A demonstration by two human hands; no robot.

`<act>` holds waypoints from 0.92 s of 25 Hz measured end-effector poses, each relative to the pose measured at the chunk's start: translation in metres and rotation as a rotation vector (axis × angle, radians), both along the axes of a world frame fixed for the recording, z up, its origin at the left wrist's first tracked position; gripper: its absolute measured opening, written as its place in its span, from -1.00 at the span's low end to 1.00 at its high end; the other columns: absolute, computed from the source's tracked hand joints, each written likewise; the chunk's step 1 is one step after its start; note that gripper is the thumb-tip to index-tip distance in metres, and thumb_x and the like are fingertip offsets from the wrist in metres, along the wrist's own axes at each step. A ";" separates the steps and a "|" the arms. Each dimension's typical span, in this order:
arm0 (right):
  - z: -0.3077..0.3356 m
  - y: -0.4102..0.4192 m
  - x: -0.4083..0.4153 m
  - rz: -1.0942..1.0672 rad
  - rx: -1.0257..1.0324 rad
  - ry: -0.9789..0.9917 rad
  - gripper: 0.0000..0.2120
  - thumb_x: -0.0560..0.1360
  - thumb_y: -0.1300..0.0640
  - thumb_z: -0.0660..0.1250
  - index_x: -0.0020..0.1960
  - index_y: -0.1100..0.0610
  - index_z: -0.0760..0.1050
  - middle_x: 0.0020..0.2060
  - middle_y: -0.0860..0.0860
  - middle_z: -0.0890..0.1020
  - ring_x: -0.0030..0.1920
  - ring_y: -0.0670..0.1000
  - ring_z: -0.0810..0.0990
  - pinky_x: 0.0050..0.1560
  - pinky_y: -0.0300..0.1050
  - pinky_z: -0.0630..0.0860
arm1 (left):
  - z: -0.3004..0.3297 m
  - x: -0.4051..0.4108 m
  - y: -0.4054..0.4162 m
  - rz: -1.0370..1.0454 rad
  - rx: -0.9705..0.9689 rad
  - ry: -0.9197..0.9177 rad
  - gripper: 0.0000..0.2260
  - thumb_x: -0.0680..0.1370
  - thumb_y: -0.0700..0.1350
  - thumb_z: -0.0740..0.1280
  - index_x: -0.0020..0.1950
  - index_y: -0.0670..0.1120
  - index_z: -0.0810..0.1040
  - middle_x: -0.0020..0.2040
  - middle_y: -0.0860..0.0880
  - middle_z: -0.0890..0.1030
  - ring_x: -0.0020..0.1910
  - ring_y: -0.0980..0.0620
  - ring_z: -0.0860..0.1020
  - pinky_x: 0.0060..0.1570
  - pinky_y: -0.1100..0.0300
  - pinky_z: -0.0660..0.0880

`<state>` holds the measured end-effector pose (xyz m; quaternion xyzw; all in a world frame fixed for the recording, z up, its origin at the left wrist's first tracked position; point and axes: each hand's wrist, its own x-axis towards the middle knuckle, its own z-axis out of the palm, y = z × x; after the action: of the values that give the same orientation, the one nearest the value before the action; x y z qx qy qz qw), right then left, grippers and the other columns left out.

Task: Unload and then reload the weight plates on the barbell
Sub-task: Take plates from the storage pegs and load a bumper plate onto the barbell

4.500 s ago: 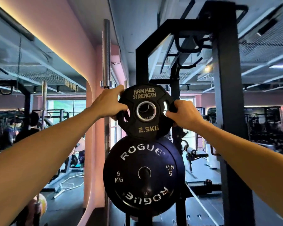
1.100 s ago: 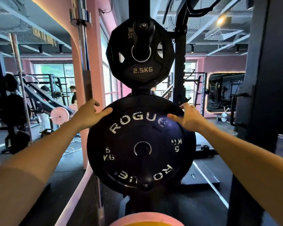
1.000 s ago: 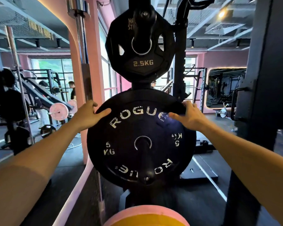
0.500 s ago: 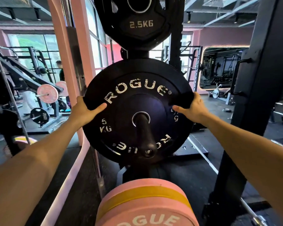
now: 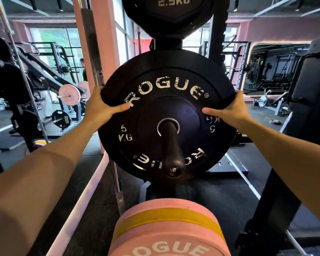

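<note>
A black 5 kg ROGUE plate (image 5: 166,100) hangs on a black storage peg (image 5: 171,146) of the rack, the peg passing through its centre ring, and below a 2.5KG plate (image 5: 168,13) stored higher on the same upright. The left hand (image 5: 102,106) grasps the plate's left rim with the thumb laid across its face, and the right hand (image 5: 231,109) grasps the right rim likewise; the fingers behind the rim are hidden, so they probably wrap round the back. A pink plate with a yellow band (image 5: 166,228) sits at the bottom edge, nearest the camera.
</note>
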<state>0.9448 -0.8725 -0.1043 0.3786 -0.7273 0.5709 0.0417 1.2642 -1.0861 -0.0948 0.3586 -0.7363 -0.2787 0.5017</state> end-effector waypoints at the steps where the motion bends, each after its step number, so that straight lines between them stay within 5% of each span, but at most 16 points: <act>1: 0.003 -0.001 -0.002 0.005 0.008 -0.016 -0.02 0.07 -0.04 0.71 0.30 0.14 0.25 0.16 -0.04 0.51 0.18 -0.03 0.52 0.25 -0.06 0.48 | 0.003 0.000 -0.003 -0.012 0.002 -0.030 -0.15 0.19 0.13 0.66 0.38 -0.05 0.40 0.23 0.07 0.55 0.18 0.06 0.51 0.20 0.15 0.43; 4: 0.012 -0.001 -0.006 0.018 0.087 -0.092 0.06 -0.04 -0.15 0.72 0.28 0.11 0.25 0.18 -0.02 0.54 0.19 0.02 0.54 0.26 0.04 0.50 | 0.009 0.004 -0.008 -0.041 -0.001 -0.138 -0.06 0.09 0.27 0.64 0.39 0.03 0.42 0.27 0.06 0.58 0.24 0.02 0.52 0.20 0.11 0.41; 8: 0.007 -0.007 -0.024 0.039 0.110 -0.079 0.15 -0.28 -0.33 0.67 0.22 0.06 0.44 0.04 -0.07 0.66 0.06 -0.01 0.65 0.13 0.02 0.60 | 0.006 0.003 -0.006 -0.051 0.036 -0.106 -0.22 0.22 0.07 0.66 0.38 0.03 0.45 0.24 0.04 0.59 0.19 0.02 0.51 0.17 0.12 0.38; 13: 0.022 0.007 -0.008 0.057 0.131 -0.113 -0.36 -0.05 -0.14 0.69 -0.02 0.02 0.67 -0.11 -0.06 0.71 -0.02 0.01 0.67 0.13 -0.05 0.59 | -0.002 0.006 -0.001 -0.085 0.123 -0.005 -0.33 0.30 -0.02 0.63 0.36 0.01 0.48 0.13 0.11 0.59 0.14 0.02 0.55 0.14 0.12 0.44; 19: 0.026 0.019 0.002 0.183 0.104 -0.124 -0.42 0.02 -0.06 0.69 0.00 0.05 0.66 -0.13 -0.09 0.70 -0.13 -0.09 0.66 -0.18 -0.34 0.60 | -0.012 0.015 0.013 -0.027 0.143 0.058 -0.29 0.30 0.20 0.58 0.38 0.02 0.48 0.22 0.08 0.60 0.17 0.02 0.56 0.23 0.06 0.47; 23: 0.031 0.039 0.020 0.171 0.096 -0.110 -0.39 -0.07 -0.20 0.66 -0.09 0.00 0.65 -0.15 -0.14 0.69 -0.11 -0.12 0.66 0.06 -0.14 0.60 | -0.008 0.028 0.039 -0.038 0.192 0.100 -0.27 0.19 0.25 0.59 0.30 0.05 0.54 0.15 0.11 0.65 0.14 0.04 0.61 0.25 0.01 0.51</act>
<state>0.9646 -0.8336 -0.0734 0.4089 -0.7202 0.5566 -0.0654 1.2919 -1.0468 -0.1026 0.3765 -0.6868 -0.3750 0.4958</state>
